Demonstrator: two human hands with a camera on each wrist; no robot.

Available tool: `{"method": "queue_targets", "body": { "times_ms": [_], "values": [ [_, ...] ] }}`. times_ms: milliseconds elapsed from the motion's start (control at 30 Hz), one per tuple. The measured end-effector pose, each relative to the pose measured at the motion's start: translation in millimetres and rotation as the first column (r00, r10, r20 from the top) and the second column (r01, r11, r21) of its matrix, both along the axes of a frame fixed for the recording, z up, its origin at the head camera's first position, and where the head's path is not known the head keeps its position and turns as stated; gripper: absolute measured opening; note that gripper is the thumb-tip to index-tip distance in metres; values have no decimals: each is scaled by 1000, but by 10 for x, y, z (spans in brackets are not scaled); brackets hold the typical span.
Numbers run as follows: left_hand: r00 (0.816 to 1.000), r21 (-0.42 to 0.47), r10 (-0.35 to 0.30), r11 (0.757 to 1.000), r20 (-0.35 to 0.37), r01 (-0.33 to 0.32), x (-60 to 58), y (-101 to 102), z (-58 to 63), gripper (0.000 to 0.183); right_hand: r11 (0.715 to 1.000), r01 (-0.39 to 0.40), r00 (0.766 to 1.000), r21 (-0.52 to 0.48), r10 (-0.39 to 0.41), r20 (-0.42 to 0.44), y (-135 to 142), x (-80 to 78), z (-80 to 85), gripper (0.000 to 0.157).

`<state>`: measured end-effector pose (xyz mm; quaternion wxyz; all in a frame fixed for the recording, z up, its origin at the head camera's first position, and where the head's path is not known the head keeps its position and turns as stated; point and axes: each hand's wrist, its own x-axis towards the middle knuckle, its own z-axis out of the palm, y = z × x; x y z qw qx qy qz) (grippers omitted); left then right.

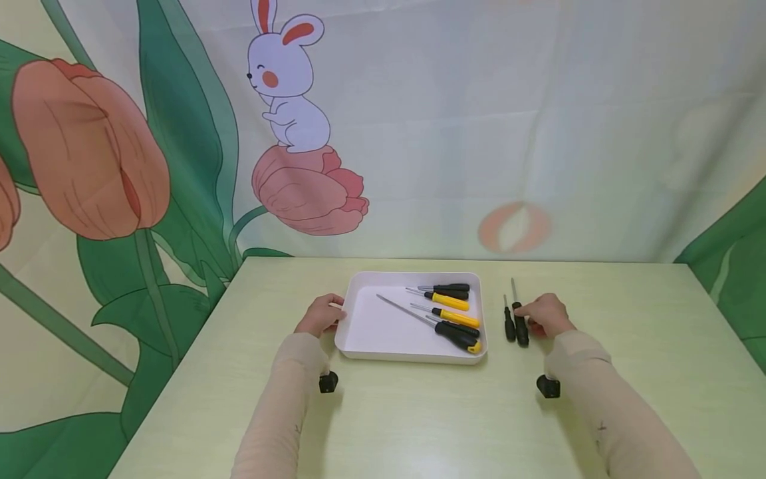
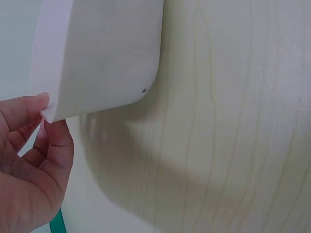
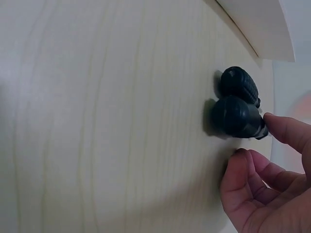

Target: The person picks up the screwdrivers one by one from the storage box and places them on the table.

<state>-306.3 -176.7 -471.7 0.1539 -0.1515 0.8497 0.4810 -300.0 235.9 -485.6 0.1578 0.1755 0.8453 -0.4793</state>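
A white tray [image 1: 383, 332] lies on the table, and my left hand [image 1: 322, 315] pinches its left rim between thumb and fingers. In the left wrist view the thumb lies on one side of the tray edge [image 2: 63, 97], with curled fingers on the other. To the right of the tray, two black screwdrivers lie side by side, shafts pointing away. My right hand [image 1: 547, 315] is at the larger black screwdriver [image 1: 520, 330]; one fingertip touches it near the collar, while the other fingers are bent beside it, apart from the handle. The smaller black screwdriver [image 1: 509, 327] lies just left.
Several screwdrivers lie in the tray's right half, among them a yellow-handled screwdriver [image 1: 453, 303] and a long black screwdriver with a yellow end [image 1: 457, 336]. A printed curtain [image 1: 431, 133] hangs behind the table [image 1: 431, 426].
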Motion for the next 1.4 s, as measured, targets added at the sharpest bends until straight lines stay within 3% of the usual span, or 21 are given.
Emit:
{"method": "queue_targets", "body": {
  "times_ms": [300, 633, 800, 967, 1167, 1400],
  "values": [
    [1000, -3, 6, 1000, -1, -6, -27, -24, -37, 29, 998, -19, 1000, -57, 18, -14, 36, 3, 45, 24],
    [1000, 10, 7, 1000, -6, -7, -18, -41, -30, 30, 994, -99, 982, 48, 105, -158, -76, 81, 302, 39],
    [1000, 12, 5, 1000, -8, -5, 0, -29, -2, 30, 989, -122, 957, 81, 139, -253, -190, 111, 334, 39],
    [1000, 9, 7, 1000, -7, -7, -37, -40, -53, 29, 983, -143, 934, 112, 172, -314, -320, 142, 317, 39],
    [1000, 13, -6, 1000, 1, 6, -118, -75, -137, 26, 960, -203, 882, 193, 265, -390, -468, 181, 265, 38],
    [1000, -20, 21, 1000, 16, -20, -63, -10, -51, 28, 927, -271, 835, 260, 361, -415, -638, 262, 235, 38]
  ]
}}
